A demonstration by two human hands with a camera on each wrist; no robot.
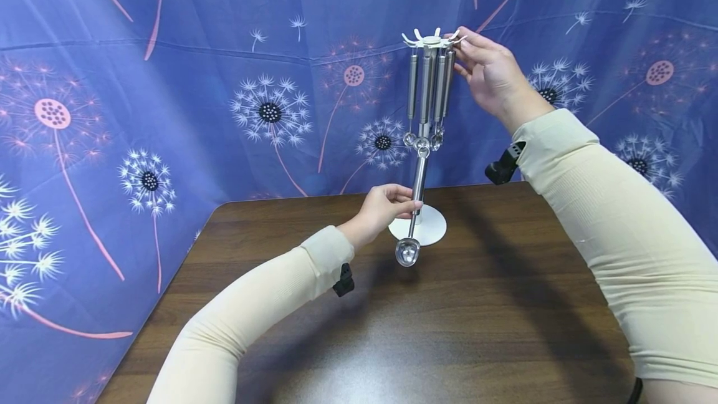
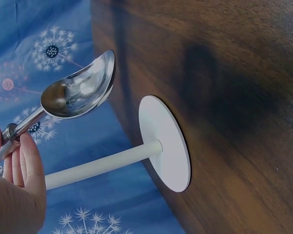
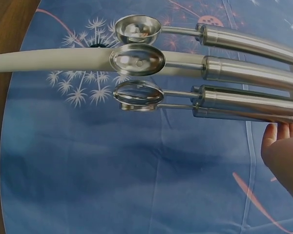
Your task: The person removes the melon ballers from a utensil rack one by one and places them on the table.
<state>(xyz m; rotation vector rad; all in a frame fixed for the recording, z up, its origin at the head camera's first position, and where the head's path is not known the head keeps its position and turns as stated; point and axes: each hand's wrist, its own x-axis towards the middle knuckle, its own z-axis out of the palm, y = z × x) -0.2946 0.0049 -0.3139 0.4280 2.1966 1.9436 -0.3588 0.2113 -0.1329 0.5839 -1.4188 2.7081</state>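
Note:
My left hand (image 1: 381, 209) pinches the metal handle of an ice cream scoop (image 2: 80, 90), whose bowl hangs downward in the head view. The scoop stands in front of a white utensil stand (image 1: 433, 235), slanted slightly, its handle's ring end level with the hanging bowls. Up at the stand's hooked top, my right hand (image 1: 490, 73) grips the rim from the right side. Its fingertips in the right wrist view lie against the upper end of a hanging handle. Several steel utensils with small round or oval bowls (image 3: 137, 60) hang from the hooks.
The round white base (image 2: 163, 141) stands on a dark wooden table (image 1: 392, 329), near its back edge. Behind it hangs a blue curtain (image 1: 196, 80) printed with dandelions. A black wrist strap device (image 1: 505, 164) sits below my right wrist.

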